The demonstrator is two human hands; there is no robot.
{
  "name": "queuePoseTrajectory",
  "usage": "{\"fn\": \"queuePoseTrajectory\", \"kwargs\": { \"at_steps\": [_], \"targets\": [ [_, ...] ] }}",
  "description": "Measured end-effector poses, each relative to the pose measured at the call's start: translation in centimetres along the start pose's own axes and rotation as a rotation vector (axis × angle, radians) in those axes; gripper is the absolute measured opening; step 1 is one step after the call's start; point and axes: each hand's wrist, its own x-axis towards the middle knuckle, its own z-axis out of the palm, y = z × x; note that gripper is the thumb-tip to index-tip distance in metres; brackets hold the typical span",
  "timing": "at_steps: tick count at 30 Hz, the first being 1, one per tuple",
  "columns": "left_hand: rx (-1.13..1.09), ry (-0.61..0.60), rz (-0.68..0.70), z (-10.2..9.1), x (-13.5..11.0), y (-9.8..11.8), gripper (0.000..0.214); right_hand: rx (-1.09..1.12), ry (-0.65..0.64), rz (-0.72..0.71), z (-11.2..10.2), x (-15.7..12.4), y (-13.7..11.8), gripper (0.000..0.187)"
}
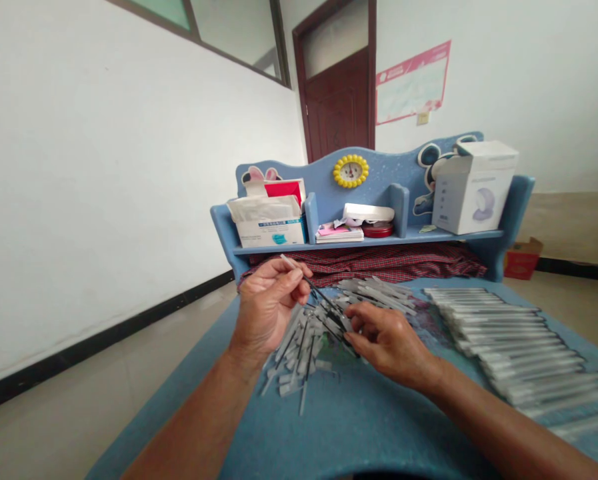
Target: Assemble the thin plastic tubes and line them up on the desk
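Observation:
My left hand (271,300) pinches a thin black stick (319,291) near its whitish upper end, between thumb and fingertips. The stick slants down to the right, toward my right hand (386,337). My right fingers are curled and close around its lower end, where the exact contact is partly hidden. Below and between both hands lies a loose pile of thin black sticks and translucent whitish sleeves (299,353). More pale sleeves (376,293) are heaped behind my right hand. To the right, many similar sleeved sticks (523,340) lie side by side in a row.
The blue table (299,440) has a raised shelf at its back. On the shelf stand a mask box (273,230), a red round tin (377,230) and a white carton (473,190). A checked cloth (379,263) is bunched under it. A wall rises at left.

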Motion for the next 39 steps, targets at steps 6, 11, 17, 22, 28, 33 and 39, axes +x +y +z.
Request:
{"fn": "queuePoseTrajectory", "kwargs": {
  "at_steps": [6, 11, 17, 22, 28, 33, 39],
  "targets": [
    [0.067, -0.036, 0.009, 0.4, -0.3, -0.5, 0.010, -0.040, 0.009, -0.020, 0.0, 0.0, 0.0, 0.011],
    [0.137, -0.048, 0.093, 0.8, -0.8, -0.3, 0.011, -0.085, 0.015, -0.038, 0.2, 0.0, 0.2, 0.006],
    [0.262, -0.167, 0.119, 0.9, -1.7, -0.5, 0.009, -0.068, 0.003, -0.067, 0.3, -0.2, 0.1, 0.005],
    [0.487, -0.228, 0.057, 1.1, -2.0, -1.6, 0.009, -0.039, 0.022, -0.067, -0.3, 0.0, -0.3, 0.009],
    [0.713, -0.364, 0.018, 0.4, -1.3, -2.6, 0.016, 0.077, 0.065, 0.030, -0.8, 0.3, 0.0, 0.006],
    [1.052, -0.621, -0.102, -0.7, -0.4, -2.4, 0.015, 0.087, 0.116, 0.071, -0.9, 0.4, 1.0, 0.007],
    [1.282, -0.906, 0.012, -1.0, -1.1, -5.7, 0.016, 0.109, 0.140, 0.120, -1.2, 0.5, 1.5, 0.002]
  ]
}}
